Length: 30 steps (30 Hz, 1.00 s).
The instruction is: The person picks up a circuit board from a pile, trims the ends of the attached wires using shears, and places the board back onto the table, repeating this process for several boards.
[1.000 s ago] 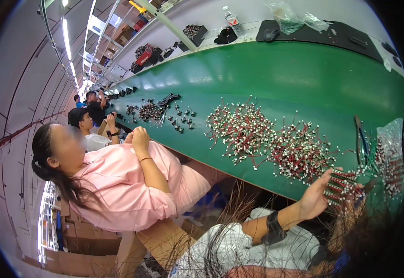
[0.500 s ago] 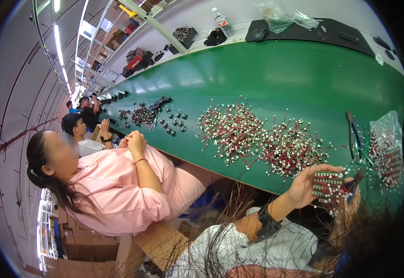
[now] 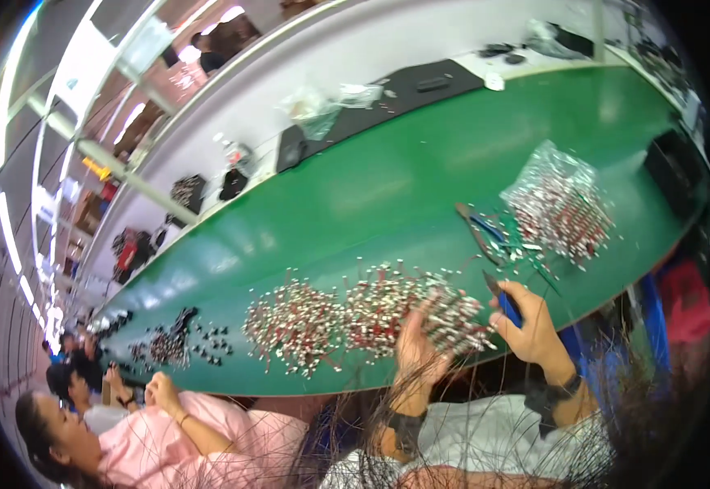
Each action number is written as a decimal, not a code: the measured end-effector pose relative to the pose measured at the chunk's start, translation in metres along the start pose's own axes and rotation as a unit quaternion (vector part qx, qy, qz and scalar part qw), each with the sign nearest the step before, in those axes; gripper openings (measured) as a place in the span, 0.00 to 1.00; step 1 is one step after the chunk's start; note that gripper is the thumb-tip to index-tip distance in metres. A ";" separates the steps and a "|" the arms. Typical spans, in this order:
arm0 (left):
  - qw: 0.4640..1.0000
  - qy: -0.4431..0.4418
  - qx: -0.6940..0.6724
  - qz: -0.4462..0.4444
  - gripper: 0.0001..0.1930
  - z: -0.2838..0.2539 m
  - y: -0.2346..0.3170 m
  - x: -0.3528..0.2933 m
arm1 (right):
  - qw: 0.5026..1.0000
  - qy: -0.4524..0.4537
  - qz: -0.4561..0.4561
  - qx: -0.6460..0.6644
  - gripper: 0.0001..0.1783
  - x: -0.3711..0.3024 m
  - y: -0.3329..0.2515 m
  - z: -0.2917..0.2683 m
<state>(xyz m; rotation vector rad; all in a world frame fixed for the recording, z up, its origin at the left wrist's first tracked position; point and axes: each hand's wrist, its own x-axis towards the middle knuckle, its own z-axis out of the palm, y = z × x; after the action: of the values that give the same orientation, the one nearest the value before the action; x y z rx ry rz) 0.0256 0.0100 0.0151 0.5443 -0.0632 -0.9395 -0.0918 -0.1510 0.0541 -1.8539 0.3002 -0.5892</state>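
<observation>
My left hand (image 3: 420, 346) is at the near edge of the right wire heap. It is closed on a panel of small circuit boards (image 3: 463, 324) with red and white wired connectors, blurred by motion. Close to it, my right hand (image 3: 534, 330) grips blue-handled cutting pliers (image 3: 503, 301), their dark jaws pointing up and left. Two adjoining heaps of red-wired white connectors (image 3: 294, 326) spread leftward from the panel. Beyond my right hand lie another pair of pliers (image 3: 477, 232) and green strips (image 3: 522, 254), beside a clear plastic bag (image 3: 549, 175) with wired boards in and around it.
A long green table (image 3: 355, 196) runs leftward. Black parts (image 3: 171, 338) lie farther down it. On the left sits a person in pink (image 3: 176, 432), hands together; other people sit beyond. A shelf with a black mat (image 3: 404, 102) edges the far side. A black bin (image 3: 673, 171) stands right.
The view has swung to the right and tilted. My left hand has brought the board panel down to the right wire heap, while my right hand still holds the pliers, now apart from the panel.
</observation>
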 end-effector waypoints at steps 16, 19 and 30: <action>0.980 0.086 0.107 0.141 0.19 0.014 -0.003 0.004 | 0.967 -0.147 -0.069 -0.195 0.24 0.008 -0.009 -0.041; 0.969 0.078 0.176 0.154 0.20 0.013 -0.005 0.000 | 0.963 -0.143 -0.076 -0.214 0.24 0.010 -0.015 -0.041; 0.957 0.087 0.217 0.173 0.20 0.006 0.000 0.006 | 0.944 -0.174 -0.075 -0.272 0.21 0.022 -0.017 -0.038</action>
<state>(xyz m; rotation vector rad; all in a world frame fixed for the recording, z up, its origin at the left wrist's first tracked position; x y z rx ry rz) 0.0278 0.0030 0.0190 0.9855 -0.2033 -0.5291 -0.0949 -0.1860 0.0857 -2.4883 0.0858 -0.2802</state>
